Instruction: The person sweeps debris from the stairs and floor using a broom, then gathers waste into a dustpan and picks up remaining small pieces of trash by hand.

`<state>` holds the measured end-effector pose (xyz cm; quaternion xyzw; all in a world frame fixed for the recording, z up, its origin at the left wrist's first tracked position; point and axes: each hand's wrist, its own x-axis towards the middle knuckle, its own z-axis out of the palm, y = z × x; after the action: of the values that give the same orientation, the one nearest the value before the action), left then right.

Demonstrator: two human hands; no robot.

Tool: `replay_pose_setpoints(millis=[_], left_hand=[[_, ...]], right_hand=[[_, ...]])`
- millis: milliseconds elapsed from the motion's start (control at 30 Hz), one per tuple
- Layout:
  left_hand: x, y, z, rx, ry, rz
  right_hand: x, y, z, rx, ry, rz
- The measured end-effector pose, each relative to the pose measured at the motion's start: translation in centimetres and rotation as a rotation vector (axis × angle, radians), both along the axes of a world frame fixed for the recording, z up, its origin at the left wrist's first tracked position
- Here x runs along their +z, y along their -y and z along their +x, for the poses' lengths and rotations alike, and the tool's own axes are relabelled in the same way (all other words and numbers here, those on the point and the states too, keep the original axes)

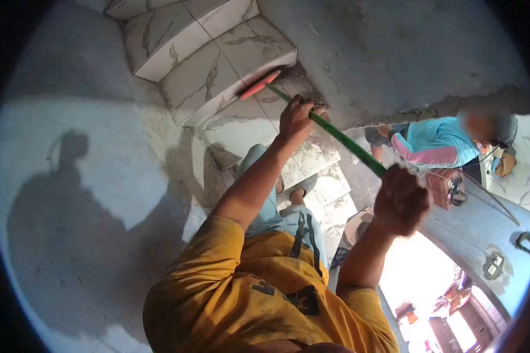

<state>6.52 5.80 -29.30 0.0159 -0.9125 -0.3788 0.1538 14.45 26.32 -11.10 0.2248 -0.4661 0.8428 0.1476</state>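
Note:
A broom with a green handle [350, 144] and a red head [261, 85] slants across the view. Its head lies against the base of a marbled tile stair riser, with dark bristles or dirt along its edge. Partway down the handle, my left hand [300, 119] is wrapped round it. My right hand [401, 201] is closed in a fist about the handle's upper end. Below the head, the marbled tile step [241, 120] shows dusty patches, and dark debris [303, 88] lies in the corner by the wall.
Tiled stairs [209, 53] rise at the upper left, between grey plastered walls [394, 53]. Lower tiled steps [330, 185] lie by my feet. At right, another person in a turquoise and pink top [433, 141] is beside a reddish box [444, 187]. A bright opening [418, 270] is at lower right.

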Motion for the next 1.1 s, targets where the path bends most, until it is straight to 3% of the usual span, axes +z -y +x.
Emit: replay_pose_setpoints(millis=[100,167,300,367,433,500,600,667,700,767,800,867,967,1033,1100], left_hand=[[-3.4,-1.0,-2.9,-0.140,-0.063,-0.053],[-4.7,-3.7,-6.1,-0.080,-0.081,-0.118],[-6.0,-6.0,-5.8,-0.150,0.102,-0.150],[-5.3,-6.5,-4.6,-0.342,-0.052,-0.081],[-3.6,-7.5,-1.5,-0.234,-0.056,-0.092],[-0.4,-7.0,0.9,-0.319,0.208,-0.112],[0.9,-6.1,-0.4,-0.286,0.215,-0.096],[-1.3,-4.6,-3.3,-0.278,0.011,-0.101],[-3.3,-3.9,-4.8,-0.297,0.225,-0.081],[-7.7,-3.6,-8.0,-0.326,0.091,-0.106],[-7.4,-4.0,-9.2,-0.326,0.087,-0.099],[-7.0,-5.0,-12.4,-0.441,0.319,-0.197],[-6.1,-5.5,-8.7,-0.545,0.219,-0.191],[-3.9,-6.2,-5.2,-0.549,0.331,-0.278],[-0.5,-6.6,-3.9,-0.480,0.405,-0.199]], right_hand=[[-3.2,-1.7,-5.0,0.004,0.061,-0.135],[-3.0,-5.4,-7.4,0.044,0.103,-0.219],[-1.9,-7.0,-5.3,-0.003,0.106,-0.059],[-1.9,-7.7,-3.3,-0.083,0.095,-0.043],[-1.1,-8.6,-1.0,-0.124,0.095,-0.032],[1.1,-9.0,1.0,-0.078,0.063,-0.045],[2.3,-8.8,-0.2,0.039,0.060,0.039],[-0.3,-8.0,-3.1,0.013,0.063,0.104],[-2.3,-7.3,-5.1,0.006,0.023,0.101],[-3.1,-6.3,-9.7,-0.022,0.035,0.022],[-2.9,-6.8,-10.2,-0.022,0.032,0.030],[-2.7,-7.9,-12.3,-0.046,0.169,-0.014],[-1.5,-8.8,-7.7,-0.086,0.180,0.126],[0.6,-9.6,-4.7,-0.113,0.193,0.074],[2.7,-10.2,-3.7,-0.089,0.197,0.026]])
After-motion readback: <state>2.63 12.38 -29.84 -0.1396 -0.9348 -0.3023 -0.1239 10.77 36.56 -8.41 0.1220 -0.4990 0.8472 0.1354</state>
